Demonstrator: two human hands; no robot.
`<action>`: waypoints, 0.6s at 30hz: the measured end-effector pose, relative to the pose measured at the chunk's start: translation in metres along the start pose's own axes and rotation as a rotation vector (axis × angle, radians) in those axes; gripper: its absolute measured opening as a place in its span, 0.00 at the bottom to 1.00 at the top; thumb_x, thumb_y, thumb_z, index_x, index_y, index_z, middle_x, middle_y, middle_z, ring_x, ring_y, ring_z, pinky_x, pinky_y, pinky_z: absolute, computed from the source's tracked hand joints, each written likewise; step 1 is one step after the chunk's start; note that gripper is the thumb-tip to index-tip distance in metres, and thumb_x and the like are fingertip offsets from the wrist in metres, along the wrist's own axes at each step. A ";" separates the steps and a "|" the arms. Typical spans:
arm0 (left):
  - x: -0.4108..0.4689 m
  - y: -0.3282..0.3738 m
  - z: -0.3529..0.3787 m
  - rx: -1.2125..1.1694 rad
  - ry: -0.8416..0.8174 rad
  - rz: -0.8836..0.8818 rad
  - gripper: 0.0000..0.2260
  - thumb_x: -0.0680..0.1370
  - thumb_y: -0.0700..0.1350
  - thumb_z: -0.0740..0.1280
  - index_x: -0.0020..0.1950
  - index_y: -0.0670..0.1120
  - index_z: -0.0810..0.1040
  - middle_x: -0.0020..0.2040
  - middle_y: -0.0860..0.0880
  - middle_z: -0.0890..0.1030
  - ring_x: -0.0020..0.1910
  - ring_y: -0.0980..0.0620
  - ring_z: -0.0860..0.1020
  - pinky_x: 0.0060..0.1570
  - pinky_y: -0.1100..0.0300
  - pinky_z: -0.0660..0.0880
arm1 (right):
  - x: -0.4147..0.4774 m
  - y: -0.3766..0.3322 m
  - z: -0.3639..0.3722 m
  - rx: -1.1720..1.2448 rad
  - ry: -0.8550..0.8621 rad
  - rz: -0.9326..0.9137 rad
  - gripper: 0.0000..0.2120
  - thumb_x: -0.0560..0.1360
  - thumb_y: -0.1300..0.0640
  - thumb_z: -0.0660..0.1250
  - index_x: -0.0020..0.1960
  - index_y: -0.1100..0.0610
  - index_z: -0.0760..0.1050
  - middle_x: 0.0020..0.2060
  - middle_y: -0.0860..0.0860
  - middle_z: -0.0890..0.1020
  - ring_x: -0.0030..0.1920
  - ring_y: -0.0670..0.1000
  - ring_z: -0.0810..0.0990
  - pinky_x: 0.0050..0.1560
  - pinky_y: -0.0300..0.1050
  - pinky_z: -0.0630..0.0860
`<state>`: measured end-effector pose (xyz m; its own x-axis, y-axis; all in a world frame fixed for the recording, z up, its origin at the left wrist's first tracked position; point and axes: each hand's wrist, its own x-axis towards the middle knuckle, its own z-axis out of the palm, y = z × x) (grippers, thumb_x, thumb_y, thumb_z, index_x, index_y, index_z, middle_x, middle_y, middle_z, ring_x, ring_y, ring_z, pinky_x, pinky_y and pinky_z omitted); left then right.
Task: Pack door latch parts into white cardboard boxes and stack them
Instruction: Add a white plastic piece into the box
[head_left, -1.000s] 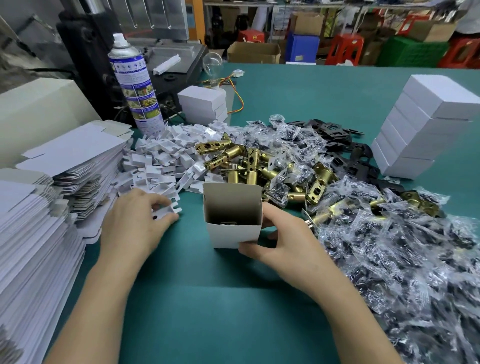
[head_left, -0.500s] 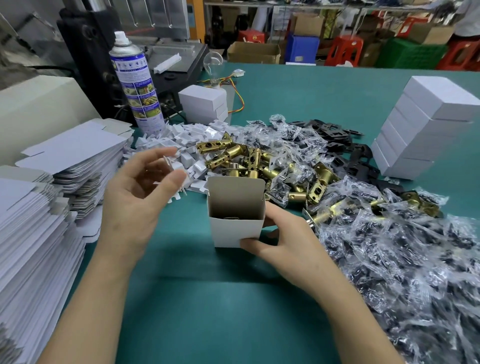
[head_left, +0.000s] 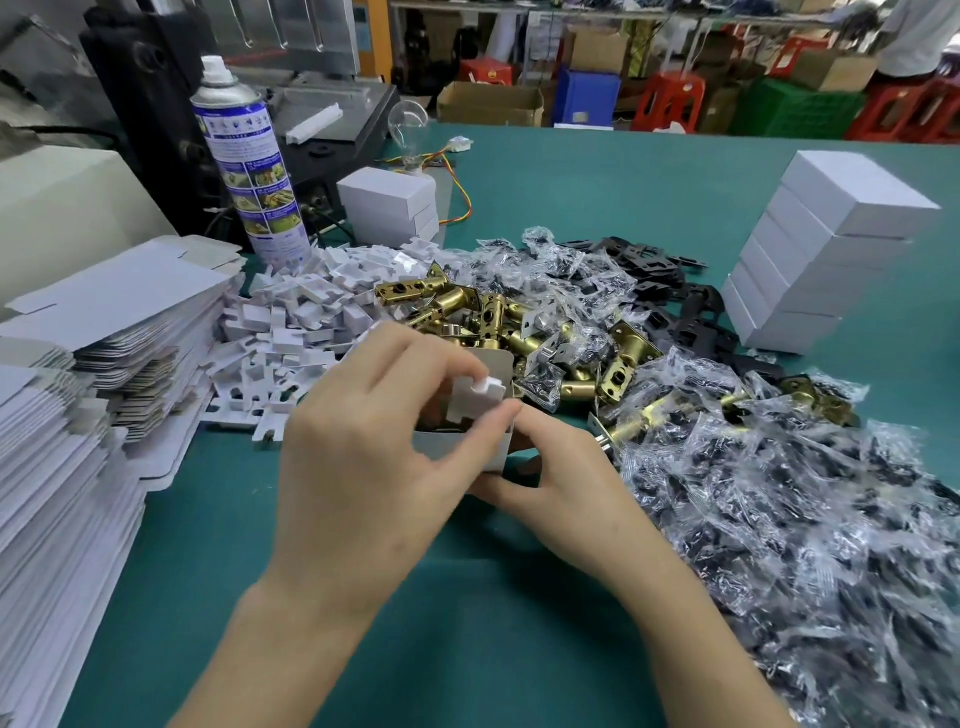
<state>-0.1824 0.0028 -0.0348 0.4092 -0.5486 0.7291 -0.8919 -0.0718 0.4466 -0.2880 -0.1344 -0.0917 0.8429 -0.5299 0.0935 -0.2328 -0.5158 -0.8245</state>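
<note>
The left hand (head_left: 363, 447) pinches a small notched white insert (head_left: 475, 397) between thumb and fingertips, a narrow grip, right over the mouth of the open white box (head_left: 467, 452). The box stands upright on the table (head_left: 467, 623) near the centre, just this side of the brass latches (head_left: 467, 312). The insert is tilted, tab end up and to the right, so the box lies straight below the grip. The right hand (head_left: 566, 483) holds the box from its right and near side. A short downward push looks next, squaring the insert to the walls.
</note>
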 end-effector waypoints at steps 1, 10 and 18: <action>-0.002 0.000 0.003 0.054 0.000 -0.003 0.08 0.77 0.50 0.76 0.49 0.48 0.82 0.45 0.54 0.78 0.41 0.54 0.77 0.44 0.58 0.76 | 0.000 0.000 0.000 0.007 -0.004 -0.001 0.17 0.74 0.56 0.76 0.58 0.40 0.78 0.49 0.36 0.84 0.52 0.39 0.82 0.53 0.45 0.81; -0.004 -0.001 0.009 0.228 0.002 -0.048 0.09 0.76 0.55 0.75 0.48 0.51 0.82 0.42 0.56 0.78 0.41 0.52 0.76 0.45 0.51 0.73 | 0.000 0.001 0.000 0.027 -0.008 -0.015 0.17 0.73 0.56 0.74 0.59 0.43 0.78 0.50 0.38 0.84 0.52 0.41 0.82 0.53 0.51 0.81; -0.003 -0.004 0.009 0.237 -0.033 -0.033 0.11 0.78 0.58 0.73 0.49 0.51 0.83 0.42 0.55 0.80 0.41 0.50 0.77 0.47 0.50 0.70 | 0.000 0.003 0.002 0.022 0.004 -0.013 0.16 0.73 0.54 0.75 0.58 0.41 0.78 0.49 0.37 0.84 0.52 0.40 0.82 0.52 0.51 0.81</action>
<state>-0.1815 -0.0024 -0.0440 0.4361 -0.5696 0.6967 -0.8999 -0.2815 0.3331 -0.2873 -0.1347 -0.0955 0.8440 -0.5257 0.1064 -0.2108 -0.5075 -0.8355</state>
